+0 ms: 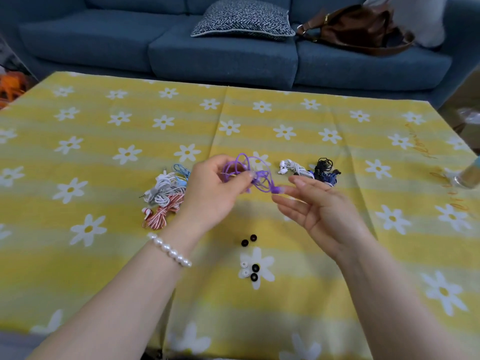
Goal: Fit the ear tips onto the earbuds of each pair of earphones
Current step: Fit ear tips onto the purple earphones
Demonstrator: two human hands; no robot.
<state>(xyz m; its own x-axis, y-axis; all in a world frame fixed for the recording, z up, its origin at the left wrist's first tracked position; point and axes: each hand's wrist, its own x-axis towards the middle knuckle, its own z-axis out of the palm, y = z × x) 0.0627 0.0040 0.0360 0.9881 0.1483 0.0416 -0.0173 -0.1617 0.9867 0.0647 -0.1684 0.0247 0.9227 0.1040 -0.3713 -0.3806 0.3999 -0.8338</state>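
My left hand point(215, 193) pinches a tangled purple pair of earphones point(249, 175) above the table. My right hand point(319, 211) is beside it, fingers spread, with its fingertips touching the purple earbud point(277, 189) at the end of the cable. Several loose ear tips, black point(248, 240) and white point(244, 268), lie on the cloth in front of my hands. To the left lies a pile of white, blue and red-striped earphones point(166, 196). White earphones point(293, 168) and black-and-blue earphones point(326, 171) lie to the right.
A yellow tablecloth with white daisies point(104, 255) covers the table. Behind it stands a blue sofa point(223, 55) with a patterned cushion point(244, 20) and a brown bag point(361, 29). A blurred object point(467, 175) sits at the right edge.
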